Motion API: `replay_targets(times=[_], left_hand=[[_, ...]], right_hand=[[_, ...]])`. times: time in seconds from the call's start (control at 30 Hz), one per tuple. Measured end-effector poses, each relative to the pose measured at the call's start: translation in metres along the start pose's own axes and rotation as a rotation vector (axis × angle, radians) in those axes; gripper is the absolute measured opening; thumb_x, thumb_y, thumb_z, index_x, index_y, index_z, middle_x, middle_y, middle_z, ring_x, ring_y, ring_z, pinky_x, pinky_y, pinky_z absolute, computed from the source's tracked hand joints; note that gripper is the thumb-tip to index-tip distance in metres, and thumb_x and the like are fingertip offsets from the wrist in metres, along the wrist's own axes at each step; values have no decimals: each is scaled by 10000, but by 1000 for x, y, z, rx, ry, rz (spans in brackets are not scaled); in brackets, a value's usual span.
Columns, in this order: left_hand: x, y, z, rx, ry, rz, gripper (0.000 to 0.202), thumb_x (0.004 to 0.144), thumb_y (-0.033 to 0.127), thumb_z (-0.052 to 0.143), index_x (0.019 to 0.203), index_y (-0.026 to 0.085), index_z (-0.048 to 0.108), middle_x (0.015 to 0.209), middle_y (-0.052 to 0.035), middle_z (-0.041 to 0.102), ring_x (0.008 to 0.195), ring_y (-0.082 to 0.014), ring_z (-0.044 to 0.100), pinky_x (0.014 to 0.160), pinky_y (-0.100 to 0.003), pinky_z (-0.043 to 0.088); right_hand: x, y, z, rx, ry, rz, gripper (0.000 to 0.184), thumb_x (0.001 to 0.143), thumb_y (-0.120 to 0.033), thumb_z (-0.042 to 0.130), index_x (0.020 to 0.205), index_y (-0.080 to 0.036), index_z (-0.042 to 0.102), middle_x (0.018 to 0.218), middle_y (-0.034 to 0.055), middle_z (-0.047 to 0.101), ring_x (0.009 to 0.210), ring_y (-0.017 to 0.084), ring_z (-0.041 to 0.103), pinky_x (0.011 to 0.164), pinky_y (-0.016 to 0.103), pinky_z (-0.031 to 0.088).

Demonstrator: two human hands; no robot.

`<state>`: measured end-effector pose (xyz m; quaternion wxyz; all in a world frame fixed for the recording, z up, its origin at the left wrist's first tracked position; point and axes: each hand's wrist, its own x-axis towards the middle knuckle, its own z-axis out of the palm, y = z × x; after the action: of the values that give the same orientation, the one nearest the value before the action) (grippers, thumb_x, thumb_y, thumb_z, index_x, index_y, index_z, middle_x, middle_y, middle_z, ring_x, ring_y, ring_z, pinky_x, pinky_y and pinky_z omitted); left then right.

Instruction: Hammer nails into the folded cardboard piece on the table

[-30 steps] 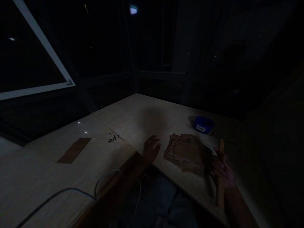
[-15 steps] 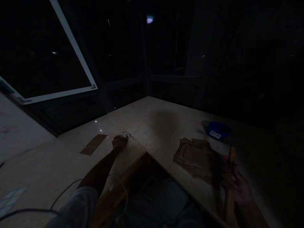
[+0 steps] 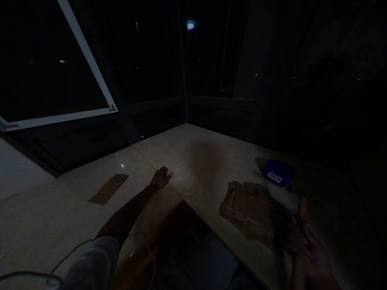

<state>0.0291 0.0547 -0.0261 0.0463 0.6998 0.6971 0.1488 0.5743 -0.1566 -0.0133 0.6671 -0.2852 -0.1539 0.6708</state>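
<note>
The scene is very dark. My left hand (image 3: 161, 178) reaches far out over the pale wooden tabletop (image 3: 193, 161), fingers closed down on the spot where small dark nails lay; what it holds is hidden. My right hand (image 3: 311, 253) at the lower right grips a wooden handle (image 3: 300, 225) that stands nearly upright beside a pile of brown cardboard-like pieces (image 3: 250, 209).
A blue round container (image 3: 277, 172) sits behind the brown pile. A flat brown strip (image 3: 109, 188) lies on the left board. A cable (image 3: 60, 262) trails across the near left. A gap (image 3: 187, 245) opens between the two boards near me. Dark window frames stand behind.
My left hand moved from beside the brown pile out to the small dark nails by the seam and closed over them; they no longer show. The view shifted slightly.
</note>
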Motion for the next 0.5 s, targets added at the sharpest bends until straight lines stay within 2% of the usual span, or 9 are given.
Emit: replay_targets(times=[0.07,0.13,0.33,0.5], left_hand=[[-1,9,5,-19,-37,110,571,950,529,419,1344,140,559,1550,-135,435,1467,-249,336,1204,-373,250],[-2,13,6,-49,-43,156,585,956,529,395,1361,137,552,1531,-132,463,1463,-255,346,1207,-391,264],[-18,0,-2,-179,-4,96,642,923,540,443,1436,156,466,1545,-106,446,1410,-261,425,1170,-370,351],[-39,-12,-10,-231,86,22,610,900,546,497,1374,162,512,1474,-123,522,1352,-271,493,1142,-383,394]], right_hand=[[0,0,1,-6,14,17,383,773,-325,840,1105,-303,648,512,-110,414,301,6,202,265,76,304],[1,0,2,-26,11,35,386,763,-325,845,1093,-286,649,509,-113,406,302,6,194,271,81,320],[2,3,4,-40,4,60,376,780,-316,825,1105,-277,640,519,-113,403,304,4,188,273,74,304],[0,2,8,-49,12,86,334,776,-327,830,1054,-264,655,501,-112,392,305,7,178,266,78,302]])
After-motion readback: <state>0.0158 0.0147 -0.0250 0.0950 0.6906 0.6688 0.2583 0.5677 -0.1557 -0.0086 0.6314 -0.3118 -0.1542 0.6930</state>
